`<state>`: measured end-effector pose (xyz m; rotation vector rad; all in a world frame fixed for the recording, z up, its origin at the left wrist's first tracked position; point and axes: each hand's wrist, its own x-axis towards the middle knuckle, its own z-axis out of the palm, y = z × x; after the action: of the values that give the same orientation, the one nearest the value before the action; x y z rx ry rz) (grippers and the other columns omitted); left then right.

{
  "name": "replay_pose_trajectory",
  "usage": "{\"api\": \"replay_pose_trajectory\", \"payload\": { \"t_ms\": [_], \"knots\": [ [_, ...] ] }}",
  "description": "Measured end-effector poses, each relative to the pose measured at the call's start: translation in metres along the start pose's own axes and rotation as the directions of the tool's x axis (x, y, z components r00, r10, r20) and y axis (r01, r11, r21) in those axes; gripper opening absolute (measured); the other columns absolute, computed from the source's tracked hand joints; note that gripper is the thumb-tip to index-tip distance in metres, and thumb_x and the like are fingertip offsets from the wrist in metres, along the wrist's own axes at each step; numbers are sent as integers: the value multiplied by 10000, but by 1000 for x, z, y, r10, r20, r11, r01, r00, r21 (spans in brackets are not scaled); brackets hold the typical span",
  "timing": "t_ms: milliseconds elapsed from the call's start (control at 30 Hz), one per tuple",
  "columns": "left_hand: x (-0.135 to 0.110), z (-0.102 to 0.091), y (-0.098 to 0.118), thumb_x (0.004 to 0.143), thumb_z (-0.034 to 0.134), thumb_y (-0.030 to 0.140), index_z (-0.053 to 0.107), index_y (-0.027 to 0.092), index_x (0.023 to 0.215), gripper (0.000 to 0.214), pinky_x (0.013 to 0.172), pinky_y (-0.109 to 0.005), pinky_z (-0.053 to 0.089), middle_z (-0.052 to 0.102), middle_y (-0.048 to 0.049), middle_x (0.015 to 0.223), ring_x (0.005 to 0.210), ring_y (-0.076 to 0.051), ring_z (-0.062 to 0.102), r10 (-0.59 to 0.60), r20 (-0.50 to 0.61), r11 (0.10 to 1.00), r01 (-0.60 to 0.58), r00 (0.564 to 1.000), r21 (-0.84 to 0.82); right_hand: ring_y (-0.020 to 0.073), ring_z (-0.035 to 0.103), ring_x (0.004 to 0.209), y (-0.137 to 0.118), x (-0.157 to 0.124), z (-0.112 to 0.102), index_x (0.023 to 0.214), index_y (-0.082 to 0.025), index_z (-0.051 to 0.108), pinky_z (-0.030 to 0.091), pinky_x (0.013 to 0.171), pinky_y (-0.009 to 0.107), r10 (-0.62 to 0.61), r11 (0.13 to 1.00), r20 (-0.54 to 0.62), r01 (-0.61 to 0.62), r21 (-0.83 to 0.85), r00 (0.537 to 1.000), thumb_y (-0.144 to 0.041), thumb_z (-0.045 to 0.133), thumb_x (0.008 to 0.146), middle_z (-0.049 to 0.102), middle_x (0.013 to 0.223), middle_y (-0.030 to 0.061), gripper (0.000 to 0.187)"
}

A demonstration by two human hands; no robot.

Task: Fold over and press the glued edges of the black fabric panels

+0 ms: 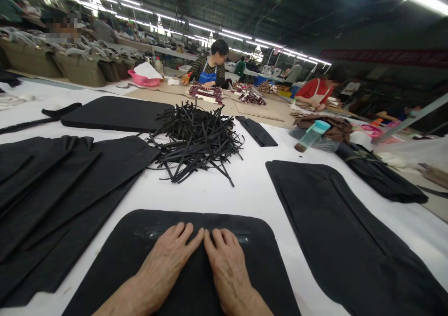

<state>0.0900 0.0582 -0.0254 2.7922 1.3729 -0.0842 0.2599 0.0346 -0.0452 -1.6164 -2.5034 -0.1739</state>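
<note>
A black panel [115,260] with rounded corners lies flat on the white table in front of me. My left hand [171,255] rests palm down on its upper middle part, thumb out toward the right and the other fingers lying forward. Beside it my right hand [226,257] presses on the same panel in the same way, and the two thumb tips meet at the middle. Shiny patches [150,235] show on the panel near the fingers of both hands; I cannot tell what they are. Neither hand visibly lifts anything.
A heap of thin black strips [199,138] lies ahead, near a stack of black panels [119,113]. Overlapping black pieces [63,190] spread at left; more black panels [336,213] lie at right. A teal-lidded bottle [311,134] stands beyond. Co-workers [210,71] sit at the far tables.
</note>
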Motion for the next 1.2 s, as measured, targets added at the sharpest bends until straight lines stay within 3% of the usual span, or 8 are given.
{"api": "replay_pose_trajectory", "payload": {
  "t_ms": [167,367,500,700,800,1000,1100,1200],
  "knots": [
    [-6,-5,-6,734,300,-70,501,186,1271,628,961,-423,461,555,-119,1269,1158,-261,519,-17,40,1000,17,999,-21,231,509,936,7,-6,-7,1209,-123,503,467,848,363,-5,1000,14,6,-17,1000,-22,561,754,582,1050,86,469],
    [-38,14,-53,736,239,-91,528,205,1241,653,992,-371,452,547,-88,1288,1177,-234,515,-161,82,986,157,984,51,224,511,960,41,-37,-10,1195,-130,524,447,876,331,120,992,-25,-121,-31,992,20,547,739,583,1039,81,480],
    [-56,26,-77,739,262,-81,556,212,1214,632,991,-355,453,580,-81,1252,1165,-232,525,-236,12,970,235,972,63,229,510,956,58,-44,-14,1147,-148,570,426,870,344,207,977,-36,-209,-34,978,73,458,748,588,1025,80,470],
    [-79,50,-84,773,250,-54,575,241,1194,608,984,-343,449,599,-60,1226,1153,-231,529,-260,-68,965,262,963,26,185,530,853,69,-33,-23,991,-230,630,440,757,287,235,971,-5,-235,38,972,40,428,800,595,936,22,388],
    [-88,59,-81,756,236,-78,572,241,1191,636,1006,-367,423,587,-62,1241,1170,-238,512,-292,-100,954,297,951,39,178,532,863,70,-29,-23,1022,-233,628,445,744,274,190,981,-3,-190,37,982,33,434,808,597,970,20,392],
    [-90,32,-66,736,224,-90,563,204,1208,651,1001,-355,440,563,-60,1274,1176,-224,508,-354,-78,934,356,932,9,240,517,925,70,-35,-11,1124,-142,579,434,786,351,124,989,-7,-124,-77,992,73,425,757,583,1036,90,452],
    [-89,21,-67,721,246,-94,583,122,1179,608,985,-328,454,577,-102,1248,1156,-221,524,-397,-102,914,403,912,40,245,536,840,71,-37,-11,973,-166,618,435,723,364,184,971,10,-180,-157,983,85,401,754,591,943,83,398],
    [-91,20,-70,746,302,-58,592,79,1153,519,968,-365,465,582,-140,1224,1136,-253,531,-424,-207,892,446,882,72,256,544,759,64,-27,-20,767,-194,601,421,657,375,274,931,21,-260,-255,961,68,403,771,585,832,74,329]
  ]
}}
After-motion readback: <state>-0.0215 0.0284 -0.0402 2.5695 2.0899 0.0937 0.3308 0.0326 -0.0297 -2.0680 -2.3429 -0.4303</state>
